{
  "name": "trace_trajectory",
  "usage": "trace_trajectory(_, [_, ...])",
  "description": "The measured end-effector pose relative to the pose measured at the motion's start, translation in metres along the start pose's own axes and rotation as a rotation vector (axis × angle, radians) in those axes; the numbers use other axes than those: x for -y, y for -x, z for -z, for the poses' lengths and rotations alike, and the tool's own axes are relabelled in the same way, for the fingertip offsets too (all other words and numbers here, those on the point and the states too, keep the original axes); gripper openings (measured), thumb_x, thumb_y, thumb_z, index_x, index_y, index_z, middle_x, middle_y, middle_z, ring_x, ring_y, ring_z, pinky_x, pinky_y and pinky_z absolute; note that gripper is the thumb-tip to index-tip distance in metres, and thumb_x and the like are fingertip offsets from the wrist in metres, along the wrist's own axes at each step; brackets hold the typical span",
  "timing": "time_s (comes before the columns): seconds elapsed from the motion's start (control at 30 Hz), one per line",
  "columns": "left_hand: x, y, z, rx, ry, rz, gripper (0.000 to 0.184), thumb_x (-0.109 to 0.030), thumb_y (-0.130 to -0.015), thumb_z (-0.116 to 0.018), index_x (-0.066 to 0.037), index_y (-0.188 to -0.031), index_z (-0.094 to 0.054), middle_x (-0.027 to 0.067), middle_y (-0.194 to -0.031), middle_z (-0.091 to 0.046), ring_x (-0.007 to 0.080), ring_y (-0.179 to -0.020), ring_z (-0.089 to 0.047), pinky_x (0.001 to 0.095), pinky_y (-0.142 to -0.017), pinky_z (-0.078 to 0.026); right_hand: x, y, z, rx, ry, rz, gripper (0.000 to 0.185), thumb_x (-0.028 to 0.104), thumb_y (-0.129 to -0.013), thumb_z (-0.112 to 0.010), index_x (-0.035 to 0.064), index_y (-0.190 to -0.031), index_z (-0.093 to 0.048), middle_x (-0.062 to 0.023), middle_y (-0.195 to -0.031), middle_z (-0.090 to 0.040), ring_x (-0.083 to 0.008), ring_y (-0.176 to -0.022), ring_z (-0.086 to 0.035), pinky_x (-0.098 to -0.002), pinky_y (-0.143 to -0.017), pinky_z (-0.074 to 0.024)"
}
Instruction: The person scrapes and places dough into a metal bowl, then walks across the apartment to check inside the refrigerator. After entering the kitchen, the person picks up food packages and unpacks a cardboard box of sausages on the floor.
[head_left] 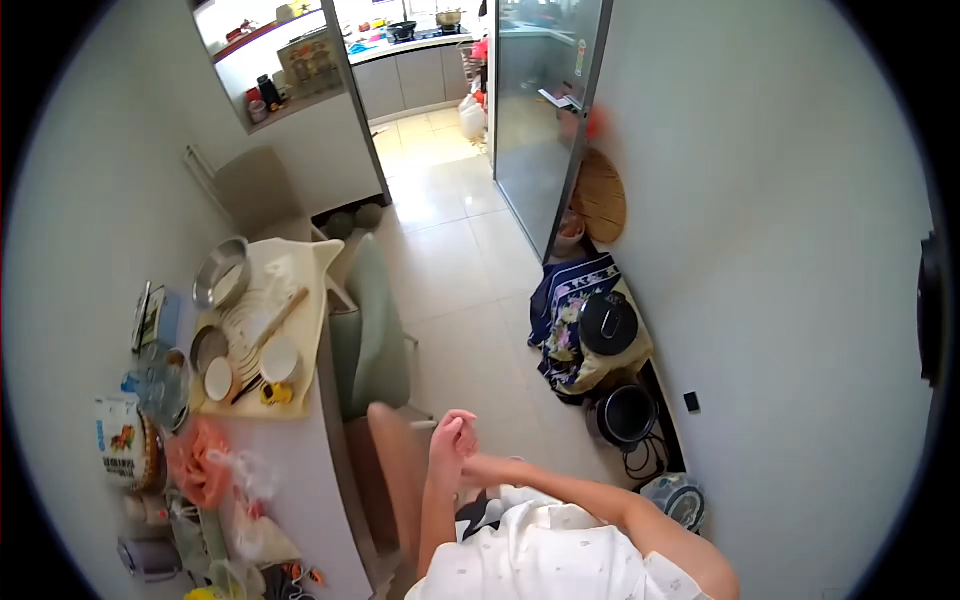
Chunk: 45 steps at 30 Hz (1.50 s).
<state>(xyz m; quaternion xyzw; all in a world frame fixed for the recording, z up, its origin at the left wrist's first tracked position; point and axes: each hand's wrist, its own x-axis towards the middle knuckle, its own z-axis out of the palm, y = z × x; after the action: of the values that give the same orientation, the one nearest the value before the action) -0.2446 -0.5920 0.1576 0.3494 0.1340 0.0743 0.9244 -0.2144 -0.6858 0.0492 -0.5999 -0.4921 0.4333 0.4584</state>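
a green chair [380, 330] stands against the long side of the table [300, 465], between it and the tiled floor [455, 270]. across the floor, by the right wall, lie a flowered cloth [570, 320] with a round black lid [608, 323] and, just beside, a black pot [625, 415]; the glass door [545, 120] stands open ahead.

on the table a cream board [300, 255] carries a rolling pin [284, 317] and two white bowls [280, 360] — their contents are too small to tell. a metal bowl [222, 272] at the board's far left corner has something pale in it. a pink plastic bag [203, 465] lies crumpled near the board.

the left hand [455, 437] is raised with fingers bent inward, nothing visible in it; the right hand [480, 470] is close by its wrist, partly hidden, so its grip can't be told. nearest them is the brown chair [393, 465], smooth and rounded at the top, left of the hands and beside the table.
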Motion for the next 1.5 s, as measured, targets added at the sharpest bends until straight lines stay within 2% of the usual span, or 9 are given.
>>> trace_trajectory(0.1, [0.005,-0.063,-0.013,-0.286,-0.478,0.066,0.014,-0.018,-0.082,-0.042,-0.007,-0.082,-0.051,-0.0066,-0.05,-0.03,0.002,-0.043,-0.027,0.0173,-0.04,-0.022,-0.025,-0.023,0.095,-0.279,0.121,-0.112,0.017,0.014,-0.076,-0.047,0.0011,-0.087,-0.05,-0.0078,-0.074,-0.058,-0.0158,-0.066,-0.056,-0.0302,-0.059,-0.0436])
trace_trajectory(0.37, [-0.038,-0.248,0.055,-0.469,-0.557,-0.004,0.015,-0.017,-0.08,-0.043,-0.006,-0.077,-0.053,-0.0068,-0.048,-0.032,0.0007,-0.039,-0.028,0.0158,-0.034,-0.021,-0.08,-0.15,0.301,-0.307,-0.33,-0.286,0.019,0.013,-0.081,-0.042,0.0027,-0.092,-0.054,-0.0068,-0.077,-0.059,-0.0122,-0.066,-0.056,-0.0231,-0.061,-0.0454])
trace_trajectory(0.43, [-0.051,-0.314,0.074,-0.467,-0.597,-0.073,0.016,-0.016,-0.08,-0.043,-0.005,-0.076,-0.053,-0.006,-0.047,-0.033,0.0012,-0.038,-0.029,0.0171,-0.034,-0.022,-0.087,-0.183,0.346,-0.374,-0.848,-0.5,0.021,0.014,-0.082,-0.04,0.0038,-0.097,-0.051,-0.0073,-0.081,-0.059,-0.0139,-0.069,-0.057,-0.0249,-0.063,-0.0463])
trace_trajectory(0.53, [-0.081,-0.431,0.089,-0.492,-0.519,-0.097,0.016,-0.015,-0.08,-0.042,-0.004,-0.077,-0.053,-0.0046,-0.048,-0.035,0.0029,-0.039,-0.031,0.018,-0.035,-0.024,-0.111,-0.218,0.424,-0.474,-0.965,-0.569,0.023,0.014,-0.082,-0.039,0.0024,-0.099,-0.049,-0.0097,-0.083,-0.058,-0.0151,-0.073,-0.057,-0.0261,-0.065,-0.0466])
trace_trajectory(0.67, [-0.111,-0.568,0.093,-0.296,-0.202,0.096,0.019,-0.002,-0.075,-0.039,-0.001,-0.092,-0.047,0.0056,-0.067,-0.047,0.0132,-0.059,-0.048,0.0283,-0.067,-0.048,-0.185,-0.221,0.526,-0.867,-1.023,-0.573,0.021,0.009,-0.077,-0.043,0.001,-0.096,-0.048,-0.0096,-0.077,-0.057,-0.0166,-0.063,-0.054,-0.0274,-0.059,-0.0451])
trace_trajectory(0.93, [-0.174,-0.808,0.126,-0.256,0.632,0.263,0.054,0.023,-0.052,-0.033,-0.004,-0.098,-0.046,0.0148,-0.108,-0.043,0.0291,-0.107,-0.04,0.0313,-0.086,-0.042,-0.266,-0.251,0.718,-1.214,-1.203,-0.709,0.018,0.019,-0.078,-0.046,0.0089,-0.092,-0.05,-0.0067,-0.079,-0.056,-0.0168,-0.066,-0.052,-0.0294,-0.059,-0.0438])
trace_trajectory(1.13, [-0.224,-0.943,0.171,-0.386,0.908,0.014,0.071,0.024,-0.036,-0.026,-0.004,-0.096,-0.049,0.0159,-0.107,-0.044,0.0283,-0.11,-0.038,0.0403,-0.1,-0.023,-0.284,-0.434,0.911,-0.952,-0.782,-0.839,0.017,0.017,-0.08,-0.044,0.0065,-0.092,-0.05,-0.0067,-0.072,-0.057,-0.0137,-0.058,-0.053,-0.0257,-0.052,-0.0446])
trace_trajectory(1.33, [-0.28,-1.065,0.218,-0.441,0.933,-0.086,0.068,0.024,-0.038,-0.027,-0.004,-0.096,-0.051,0.0132,-0.105,-0.048,0.0243,-0.11,-0.039,0.0356,-0.1,-0.025,-0.303,-0.637,1.048,-0.442,-0.26,-0.947,0.016,0.016,-0.08,-0.044,0.0056,-0.091,-0.05,-0.0051,-0.071,-0.058,-0.0103,-0.055,-0.054,-0.0219,-0.05,-0.0443])
trace_trajectory(1.5, [-0.302,-1.203,0.285,-0.413,0.863,-0.064,0.072,0.025,-0.039,-0.029,-0.005,-0.1,-0.051,0.0118,-0.107,-0.049,0.0216,-0.111,-0.038,0.0332,-0.1,-0.023,-0.336,-0.75,1.129,-0.381,-0.257,-0.942,0.017,0.016,-0.081,-0.042,0.005,-0.092,-0.049,-0.0047,-0.073,-0.058,-0.0106,-0.057,-0.055,-0.0218,-0.051,-0.0441])
